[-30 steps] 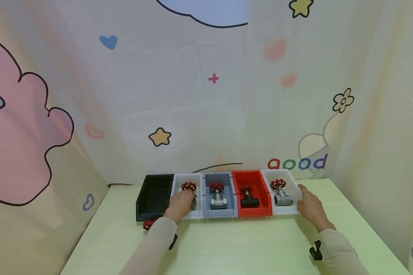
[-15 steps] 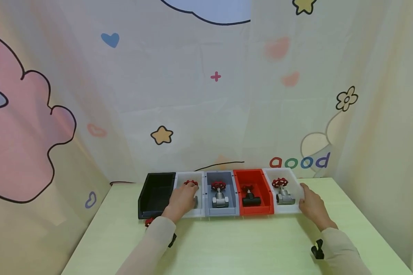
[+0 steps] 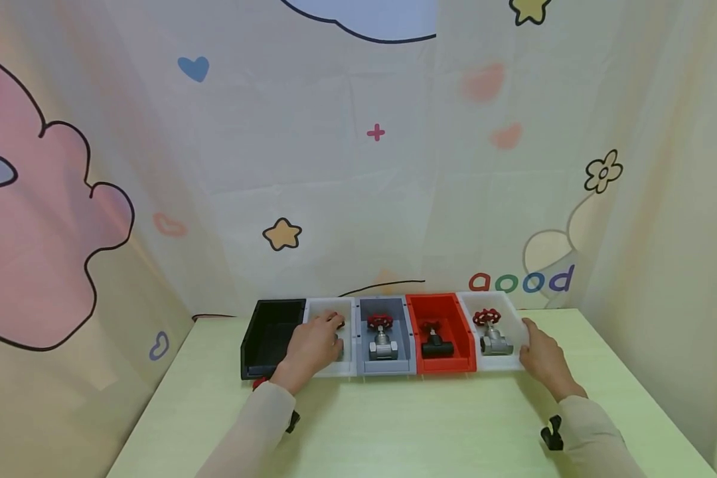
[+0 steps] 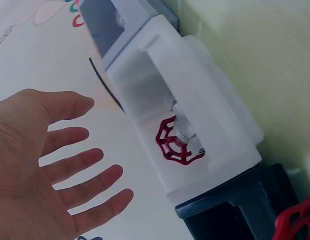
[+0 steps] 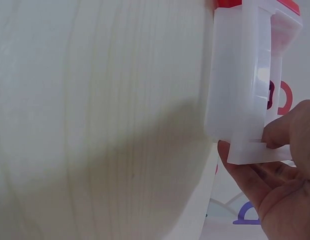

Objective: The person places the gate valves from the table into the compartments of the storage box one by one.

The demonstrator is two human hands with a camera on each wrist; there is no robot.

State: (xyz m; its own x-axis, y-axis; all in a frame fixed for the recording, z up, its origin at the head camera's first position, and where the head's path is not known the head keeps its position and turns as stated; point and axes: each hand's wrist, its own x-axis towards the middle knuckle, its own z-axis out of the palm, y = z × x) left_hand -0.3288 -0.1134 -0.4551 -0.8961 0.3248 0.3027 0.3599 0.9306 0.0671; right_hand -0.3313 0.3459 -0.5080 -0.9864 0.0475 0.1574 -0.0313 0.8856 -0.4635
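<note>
My left hand point(image 3: 312, 344) hovers over the left white bin point(image 4: 222, 117), fingers spread and holding nothing. Inside that bin lies a metal valve with a red handwheel point(image 4: 178, 145); in the head view the hand mostly covers it. At the far right end of the row, my right hand point(image 3: 542, 356) grips the side wall of the other white bin point(image 5: 247, 95), thumb on the inside and fingers outside. A silver valve point(image 3: 494, 343) with a red handwheel sits in this bin.
Between the white bins stand a grey bin point(image 3: 411, 364) with a silver valve point(image 3: 384, 349) and a red bin point(image 3: 469, 355) with a black valve point(image 3: 436, 349). A black bin point(image 3: 271, 325) ends the row at left. Another red handwheel point(image 4: 295, 222) shows before it.
My left hand has let go of the valve in the left white bin, straightened its fingers and drawn back slightly. The right hand keeps its grip on the bin wall.
</note>
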